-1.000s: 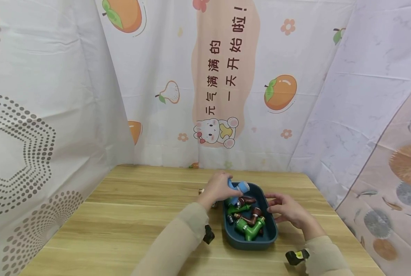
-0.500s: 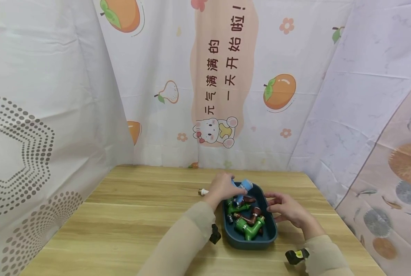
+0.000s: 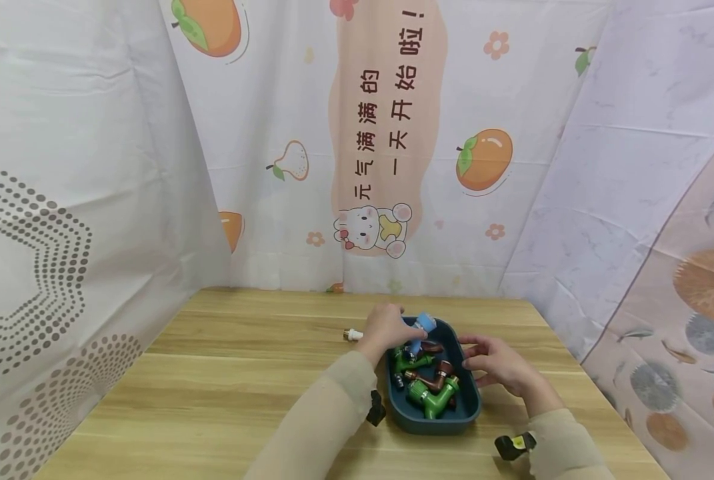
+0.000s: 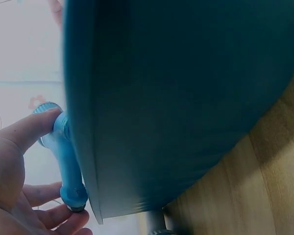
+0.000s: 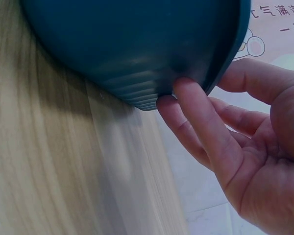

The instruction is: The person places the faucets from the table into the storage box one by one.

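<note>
A blue plastic tap (image 3: 424,324) is pinched in my left hand (image 3: 385,330), above the far left part of a dark blue oblong bin (image 3: 435,427). The left wrist view shows the tap's body (image 4: 67,161) beside the bin's rim, the thumb against its ribbed knob end and other fingers near its lower end. My right hand (image 3: 501,365) touches the bin's right side with extended fingers (image 5: 201,107). Inside the bin lie green taps (image 3: 436,400) and brown taps (image 3: 439,377), some partly covered by one another and by my left hand.
A white fitting with a brass end (image 3: 353,335) lies on the wooden table (image 3: 213,387), left of the bin and partly behind my left hand. Printed cloth (image 3: 297,100) hangs behind and at both sides of the table.
My left hand has shifted slightly right with the blue tap, which has turned a little and sits lower. More of the white fitting shows. My right hand and the bin stay in place.
</note>
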`<state>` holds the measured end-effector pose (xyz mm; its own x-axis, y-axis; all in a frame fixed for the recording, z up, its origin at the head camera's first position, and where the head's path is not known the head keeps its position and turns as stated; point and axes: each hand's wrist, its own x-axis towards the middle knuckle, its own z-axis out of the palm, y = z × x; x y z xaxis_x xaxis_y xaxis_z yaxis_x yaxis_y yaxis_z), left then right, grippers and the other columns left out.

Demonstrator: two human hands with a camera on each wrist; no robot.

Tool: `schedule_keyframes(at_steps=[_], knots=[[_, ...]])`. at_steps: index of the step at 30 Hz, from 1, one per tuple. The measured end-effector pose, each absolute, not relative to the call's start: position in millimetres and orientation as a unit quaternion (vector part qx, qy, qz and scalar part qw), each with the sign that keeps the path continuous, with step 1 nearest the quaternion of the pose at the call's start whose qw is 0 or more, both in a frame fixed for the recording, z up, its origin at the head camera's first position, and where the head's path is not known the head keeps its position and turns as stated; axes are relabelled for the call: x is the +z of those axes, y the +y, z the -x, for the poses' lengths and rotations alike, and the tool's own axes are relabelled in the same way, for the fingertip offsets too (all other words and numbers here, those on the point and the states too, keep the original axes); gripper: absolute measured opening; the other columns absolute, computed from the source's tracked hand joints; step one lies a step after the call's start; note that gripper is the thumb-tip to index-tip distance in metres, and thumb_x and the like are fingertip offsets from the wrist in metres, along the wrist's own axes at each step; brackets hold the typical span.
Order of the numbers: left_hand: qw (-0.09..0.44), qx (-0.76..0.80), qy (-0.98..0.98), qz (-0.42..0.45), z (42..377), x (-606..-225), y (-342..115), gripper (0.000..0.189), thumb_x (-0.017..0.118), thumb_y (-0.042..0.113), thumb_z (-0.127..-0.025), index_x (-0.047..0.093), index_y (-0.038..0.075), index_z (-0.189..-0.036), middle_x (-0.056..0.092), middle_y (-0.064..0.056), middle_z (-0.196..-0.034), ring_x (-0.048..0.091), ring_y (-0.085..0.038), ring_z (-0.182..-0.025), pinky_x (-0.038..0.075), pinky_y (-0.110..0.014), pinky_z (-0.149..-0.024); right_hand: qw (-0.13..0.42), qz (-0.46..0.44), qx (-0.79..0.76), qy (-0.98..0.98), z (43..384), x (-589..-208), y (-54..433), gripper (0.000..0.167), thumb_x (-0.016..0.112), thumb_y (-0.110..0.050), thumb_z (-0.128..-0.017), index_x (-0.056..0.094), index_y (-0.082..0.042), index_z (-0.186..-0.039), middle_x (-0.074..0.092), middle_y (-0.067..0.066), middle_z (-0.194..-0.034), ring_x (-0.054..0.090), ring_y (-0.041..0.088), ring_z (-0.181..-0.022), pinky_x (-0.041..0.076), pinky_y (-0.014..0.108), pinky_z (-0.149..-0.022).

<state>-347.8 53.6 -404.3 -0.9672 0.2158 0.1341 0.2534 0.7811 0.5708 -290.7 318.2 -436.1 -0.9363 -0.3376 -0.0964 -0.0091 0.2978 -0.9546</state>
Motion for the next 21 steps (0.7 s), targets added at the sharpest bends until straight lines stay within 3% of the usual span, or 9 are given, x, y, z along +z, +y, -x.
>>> schedule_keyframes(at_steps=[21], knots=[[0.012, -0.306, -0.943, 0.13, 345.9, -403.0, 52.8, 0.084, 0.079, 0.063, -0.079, 0.061, 0.011, -0.141, 0.06, -0.012, -0.14, 0.053, -0.032, -0.127, 0.044, -0.049, -0.104, 0.138, 0.102, -0.579, 0.797, 290.9, -435.4, 317.4, 0.065, 0.066, -0.003, -0.095, 0.036, 0.008, -0.151, 0.059, 0.029, -0.124, 0.067, 0.03, -0.099, 0.06, 0.05, -0.074]])
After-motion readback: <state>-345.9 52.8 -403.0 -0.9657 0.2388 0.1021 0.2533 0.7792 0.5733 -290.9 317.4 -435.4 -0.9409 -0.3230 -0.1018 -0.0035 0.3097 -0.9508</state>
